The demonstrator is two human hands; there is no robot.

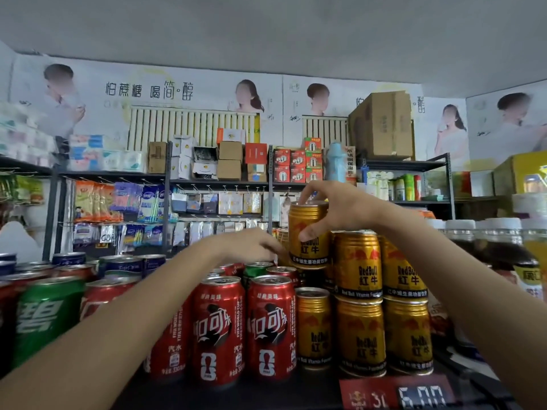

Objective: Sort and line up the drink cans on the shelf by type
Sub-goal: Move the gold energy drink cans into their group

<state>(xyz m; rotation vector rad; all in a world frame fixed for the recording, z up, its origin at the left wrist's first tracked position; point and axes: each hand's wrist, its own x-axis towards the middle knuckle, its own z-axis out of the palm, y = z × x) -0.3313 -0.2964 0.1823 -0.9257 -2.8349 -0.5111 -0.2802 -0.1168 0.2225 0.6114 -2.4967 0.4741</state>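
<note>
**Gold can gripped above the shelf**

Gold can (307,235) is grasped by the right hand (337,208) above the red cans (245,329), beside stacked gold cans (381,300) on the shelf (236,395). Whether the left hand (251,245), reached behind it, is grasping anything cannot be told.

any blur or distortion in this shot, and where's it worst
Head view: wide-angle bending curves the back shelving and ceiling line; the green can at far left is motion-smeared, the price tag soft; the held gold can reads fairly sharp.
</note>
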